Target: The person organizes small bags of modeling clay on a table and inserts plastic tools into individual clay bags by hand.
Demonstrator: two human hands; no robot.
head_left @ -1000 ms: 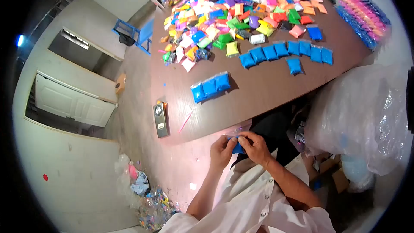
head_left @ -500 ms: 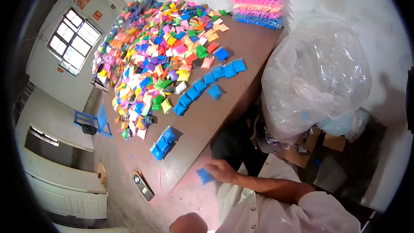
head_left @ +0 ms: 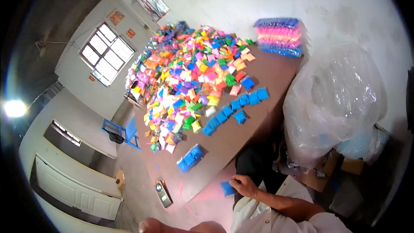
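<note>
My right hand (head_left: pixel 243 185) is closed on the edge of a small blue packet (head_left: pixel 227 189), held low beside the table's near edge, in front of my shirt. My left hand (head_left: pixel 150 225) is only partly in view at the bottom edge; its fingers are hard to make out. On the brown table (head_left: pixel 263 125), a slanting row of blue packets (head_left: pixel 235 103) lies edge to edge. A single blue packet (head_left: pixel 240 117) sits just off that row. Closer to the table's left corner is a small cluster of blue packets (head_left: pixel 189 158).
A large heap of many-coloured packets (head_left: pixel 189 77) covers the far left of the table. Layered bagged packets (head_left: pixel 279 37) lie at the back. A dark box-like device (head_left: pixel 163 194) rests near the corner. Right of the table stands a big clear plastic bag (head_left: pixel 334 108).
The view has swung, so the table and everything on it appear lower and further right. More of my left arm shows at the bottom. My right hand keeps hold of the blue packet.
</note>
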